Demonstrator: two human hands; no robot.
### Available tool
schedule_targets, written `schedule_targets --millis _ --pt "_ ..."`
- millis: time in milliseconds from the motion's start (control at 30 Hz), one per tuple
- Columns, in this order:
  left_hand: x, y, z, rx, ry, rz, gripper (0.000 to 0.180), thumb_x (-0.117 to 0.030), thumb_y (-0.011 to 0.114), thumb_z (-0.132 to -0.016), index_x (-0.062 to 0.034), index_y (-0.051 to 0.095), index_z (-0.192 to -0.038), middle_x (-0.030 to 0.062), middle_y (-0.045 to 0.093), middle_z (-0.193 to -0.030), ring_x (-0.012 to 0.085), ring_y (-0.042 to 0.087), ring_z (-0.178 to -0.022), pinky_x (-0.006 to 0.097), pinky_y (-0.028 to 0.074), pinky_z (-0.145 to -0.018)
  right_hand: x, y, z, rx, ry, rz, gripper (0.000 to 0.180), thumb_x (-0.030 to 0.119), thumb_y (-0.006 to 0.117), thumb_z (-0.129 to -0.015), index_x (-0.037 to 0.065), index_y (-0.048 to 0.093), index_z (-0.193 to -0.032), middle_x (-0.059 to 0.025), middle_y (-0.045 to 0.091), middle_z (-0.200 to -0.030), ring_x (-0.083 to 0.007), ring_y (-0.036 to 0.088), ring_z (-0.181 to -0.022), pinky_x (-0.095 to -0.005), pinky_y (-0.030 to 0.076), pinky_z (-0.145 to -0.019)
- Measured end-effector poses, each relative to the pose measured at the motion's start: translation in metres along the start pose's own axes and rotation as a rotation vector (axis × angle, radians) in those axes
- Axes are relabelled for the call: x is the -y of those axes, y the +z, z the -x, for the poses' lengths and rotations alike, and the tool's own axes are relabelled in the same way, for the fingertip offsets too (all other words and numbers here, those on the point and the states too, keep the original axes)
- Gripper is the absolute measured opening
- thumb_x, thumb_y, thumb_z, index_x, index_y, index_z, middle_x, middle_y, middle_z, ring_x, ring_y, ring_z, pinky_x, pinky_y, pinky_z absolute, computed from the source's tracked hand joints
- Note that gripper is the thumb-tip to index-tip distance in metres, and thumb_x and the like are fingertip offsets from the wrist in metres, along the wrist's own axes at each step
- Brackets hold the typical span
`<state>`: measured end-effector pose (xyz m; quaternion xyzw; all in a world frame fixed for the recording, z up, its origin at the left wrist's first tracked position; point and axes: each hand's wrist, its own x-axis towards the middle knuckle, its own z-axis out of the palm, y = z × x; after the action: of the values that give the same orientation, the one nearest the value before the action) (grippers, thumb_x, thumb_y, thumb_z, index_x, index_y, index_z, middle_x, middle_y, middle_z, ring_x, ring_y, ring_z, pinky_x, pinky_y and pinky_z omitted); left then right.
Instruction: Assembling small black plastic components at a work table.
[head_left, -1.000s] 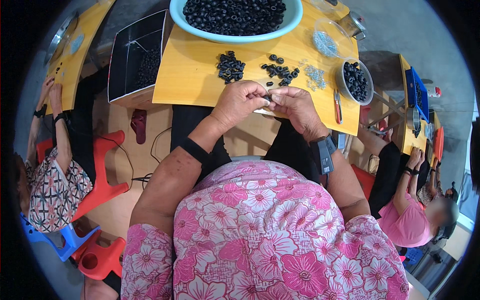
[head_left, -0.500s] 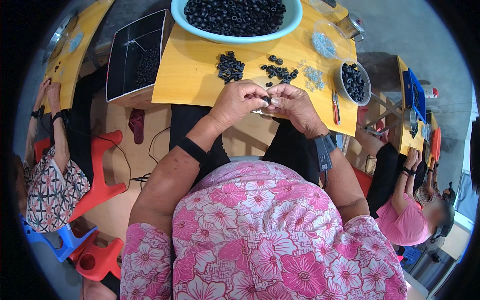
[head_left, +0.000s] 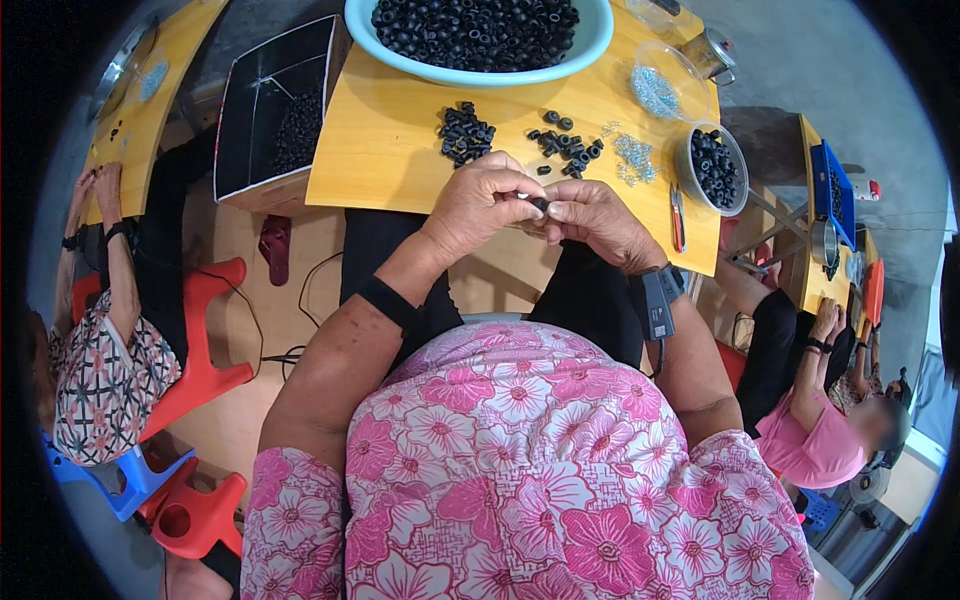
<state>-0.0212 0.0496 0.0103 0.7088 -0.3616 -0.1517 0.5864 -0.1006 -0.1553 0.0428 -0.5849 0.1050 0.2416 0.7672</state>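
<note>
Ring (head_left: 539,204), small and black, was pinched between left hand (head_left: 480,205) and right hand (head_left: 597,218), both grips clamped on it, over desk (head_left: 380,150) edge.

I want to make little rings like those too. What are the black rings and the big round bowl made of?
The black rings look like rubber or matte plastic: dull black, no shine. It's hard to tell which. The left hand and right hand pinch one together. The big bowl looks like smooth plastic: pale blue with a thin, even, slightly glossy rim.
</note>
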Motion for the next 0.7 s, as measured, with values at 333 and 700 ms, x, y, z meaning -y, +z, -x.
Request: schedule_targets --millis 333,700 --pt "-0.008 0.001 0.000 0.066 -0.090 0.009 0.050 -0.007 0.081 -0.076 -0.0040 0.067 -0.124 0.0039 0.061 -0.092 0.0103 0.059 -0.077 0.025 0.051 -0.071 -0.014 0.018 0.003 -0.173 -0.217 0.165 0.019 0.004 0.060 -0.095 -0.004 0.064 -0.112 -0.0041 0.065 -0.091 -0.0093 0.061 -0.074 -0.0252 0.054 -0.072" --pt "-0.009 0.000 -0.001 0.140 -0.086 0.030 0.042 -0.015 0.079 -0.081 0.0005 0.067 -0.118 0.0027 0.061 -0.085 0.0080 0.057 -0.071 0.022 0.048 -0.066 -0.020 0.032 0.003 -0.340 -0.403 0.476 0.027 -0.004 0.061 -0.091 -0.004 0.063 -0.118 -0.0068 0.066 -0.091 -0.0106 0.063 -0.075 -0.0254 0.055 -0.068"
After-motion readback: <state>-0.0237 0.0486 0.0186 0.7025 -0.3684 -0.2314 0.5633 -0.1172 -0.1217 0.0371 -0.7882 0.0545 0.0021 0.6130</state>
